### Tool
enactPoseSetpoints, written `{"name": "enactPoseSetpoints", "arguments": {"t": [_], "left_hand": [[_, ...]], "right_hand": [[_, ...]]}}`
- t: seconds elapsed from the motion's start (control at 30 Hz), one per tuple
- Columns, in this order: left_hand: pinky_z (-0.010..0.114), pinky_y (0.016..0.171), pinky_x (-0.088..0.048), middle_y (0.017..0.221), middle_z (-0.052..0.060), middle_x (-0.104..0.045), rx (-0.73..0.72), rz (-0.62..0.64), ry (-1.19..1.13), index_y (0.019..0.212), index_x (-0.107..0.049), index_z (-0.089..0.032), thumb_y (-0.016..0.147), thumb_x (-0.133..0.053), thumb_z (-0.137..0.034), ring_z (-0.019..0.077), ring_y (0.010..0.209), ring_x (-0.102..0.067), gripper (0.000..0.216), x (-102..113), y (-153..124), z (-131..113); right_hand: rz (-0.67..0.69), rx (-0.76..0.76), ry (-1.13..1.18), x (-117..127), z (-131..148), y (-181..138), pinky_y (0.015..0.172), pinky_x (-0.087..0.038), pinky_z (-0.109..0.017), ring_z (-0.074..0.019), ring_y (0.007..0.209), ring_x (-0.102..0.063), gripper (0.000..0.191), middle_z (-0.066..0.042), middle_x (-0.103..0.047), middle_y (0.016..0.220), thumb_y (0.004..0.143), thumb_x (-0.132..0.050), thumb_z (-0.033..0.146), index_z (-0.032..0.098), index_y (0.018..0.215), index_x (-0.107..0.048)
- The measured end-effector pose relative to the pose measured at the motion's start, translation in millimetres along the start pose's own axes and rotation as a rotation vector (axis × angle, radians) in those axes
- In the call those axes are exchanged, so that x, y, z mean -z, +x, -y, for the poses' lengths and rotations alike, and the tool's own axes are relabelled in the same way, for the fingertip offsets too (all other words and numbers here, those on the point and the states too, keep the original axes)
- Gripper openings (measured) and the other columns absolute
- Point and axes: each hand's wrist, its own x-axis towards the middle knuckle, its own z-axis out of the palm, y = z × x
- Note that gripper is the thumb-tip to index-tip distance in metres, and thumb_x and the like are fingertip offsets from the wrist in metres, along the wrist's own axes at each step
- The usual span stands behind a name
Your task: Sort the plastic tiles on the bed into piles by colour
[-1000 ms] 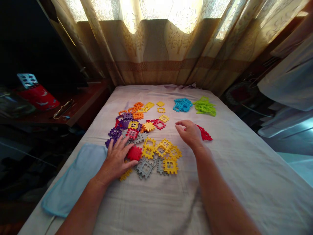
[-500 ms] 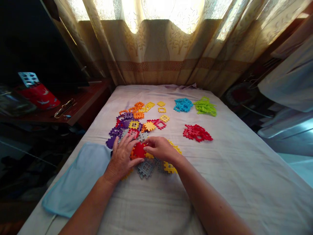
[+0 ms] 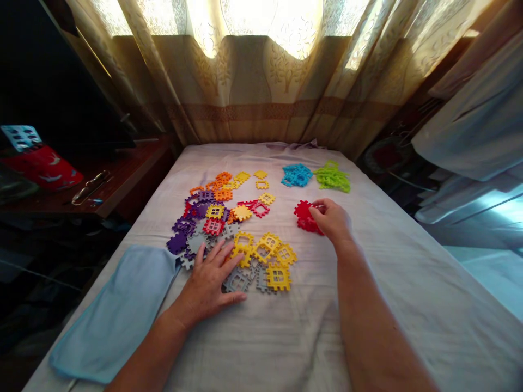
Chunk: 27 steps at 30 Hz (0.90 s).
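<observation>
A mixed heap of plastic waffle tiles (image 3: 229, 228), yellow, grey, purple, orange and red, lies on the bed sheet (image 3: 286, 337). My left hand (image 3: 210, 280) rests flat and open on the heap's near edge, fingers over grey and yellow tiles. Off to the right, my right hand (image 3: 333, 220) is over the red tile pile (image 3: 304, 215), fingers curled and pinching a red tile at the pile's top. A blue tile pile (image 3: 296, 175) and a green tile pile (image 3: 332, 177) lie farther back.
A light blue cloth (image 3: 118, 310) lies at the bed's near left edge. A dark wooden side table (image 3: 118, 182) with glasses and a red packet stands left. Curtains (image 3: 253, 76) hang behind the bed. White fabric (image 3: 478, 125) hangs at the right.
My right hand took a red tile from the mixed heap beside my left hand and carried it right to the red pile. My left hand slid slightly nearer along the heap.
</observation>
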Motion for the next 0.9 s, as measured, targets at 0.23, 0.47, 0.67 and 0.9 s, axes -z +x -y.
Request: {"name": "enactPoseSetpoints", "arguments": {"t": [0.23,0.47,0.67,0.9], "left_hand": [[0.061,0.12,-0.014,0.15,0.011,-0.048,0.055,-0.095,0.064,0.144,-0.047,-0.026,0.088,-0.06,-0.053,0.0327,0.142,-0.038,0.063,-6.9,11.1,-5.2],[0.062,0.117,-0.023,0.143,0.011,-0.056,0.09,-0.197,0.082,0.138,-0.054,-0.024,0.092,-0.055,-0.049,0.0322,0.137,-0.046,0.053,-8.6,27.1,-8.9],[0.064,0.117,-0.021,0.143,0.013,-0.056,0.066,-0.238,0.106,0.136,-0.055,-0.023,0.091,-0.053,-0.057,0.0339,0.137,-0.045,0.057,-4.9,21.0,-9.2],[0.06,0.114,-0.029,0.136,0.013,-0.062,0.031,-0.333,0.052,0.13,-0.059,-0.022,0.093,-0.049,-0.057,0.0316,0.129,-0.053,0.052,-7.7,21.1,-3.2]], "right_hand": [[-0.164,0.025,-0.145,1.0,-14.6,3.8,0.073,-0.048,-0.035,-0.0245,0.086,-0.066,0.036,-0.014,-0.071,0.104,0.085,-0.055,0.04,0.019,0.108,-0.074],[0.199,0.361,-0.049,-11.9,27.2,-29.2,0.082,-0.051,-0.034,-0.0221,0.089,-0.068,0.031,-0.008,-0.075,0.1,0.091,-0.052,0.041,0.023,0.104,-0.075],[0.566,0.919,-0.094,-26.9,17.3,-87.8,0.113,-0.03,-0.055,-0.0385,0.143,-0.033,0.1,-0.02,-0.035,0.157,0.06,-0.079,0.068,0.023,0.144,-0.05],[0.324,0.864,-0.085,-53.2,18.7,-82.0,0.112,-0.03,-0.052,-0.0303,0.135,-0.045,0.057,-0.017,-0.052,0.145,0.087,-0.063,0.054,0.022,0.133,-0.061]]}}
